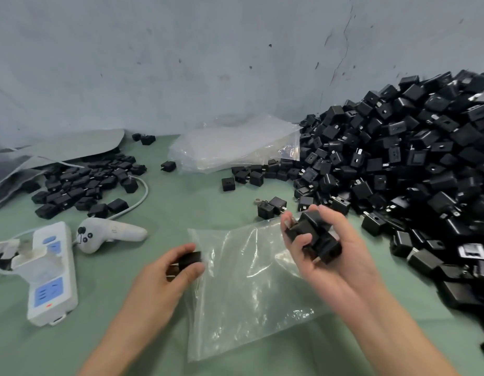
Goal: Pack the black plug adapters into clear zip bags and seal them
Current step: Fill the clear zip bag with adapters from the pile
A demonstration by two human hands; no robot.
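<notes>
The green counter (181, 202) carries everything, and most of its right side is buried under a big heap of black plug adapters (398, 158) sloping up against the grey wall. At the back, just left of the heap, lies a stack of spare clear bags (235, 147). A smaller pile of adapters (86, 183) sits well apart at the far left.

The clear zip bag (249, 289) being filled lies flat on the counter between the two hands, its long axis running away from the person and leaning slightly right. It looks empty. I cannot tell for sure which edge is the mouth, and filling turns on that.

The right hand (325, 253) hovers palm-up over the bag's far right corner, fingers curled round a clutch of adapters (314, 234). The left hand (165, 270) sits at the bag's left edge, thumb and fingers pinching a single adapter (189, 260). Both are about equally near the bag, and the left is nearer its long side. Judging by this, the mouth has yet to be spread before anything goes in.

A white power strip (52, 272) with blue socket faces and a pale handheld controller (108, 236) lie to the left. No brand, label or writing is legible anywhere
</notes>
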